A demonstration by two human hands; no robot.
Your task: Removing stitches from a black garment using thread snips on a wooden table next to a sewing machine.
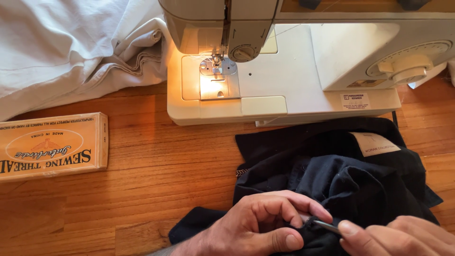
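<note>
A dark navy garment [332, 175] lies bunched on the wooden table in front of a white sewing machine [294, 66]. My left hand [260, 223] pinches a fold of the dark fabric at the bottom edge of the view. My right hand [403, 237] comes in from the lower right and holds a thin metal tool [324, 225], its tip pushed into the fabric right by my left fingers. What kind of tool it is I cannot tell. A pale label [377, 143] shows on the garment.
The machine's lit needle plate [218, 78] is bare. White cloth [71, 47] is heaped at the upper left. An orange cardboard thread box [50, 147] lies at the left on the wooden table [156, 180].
</note>
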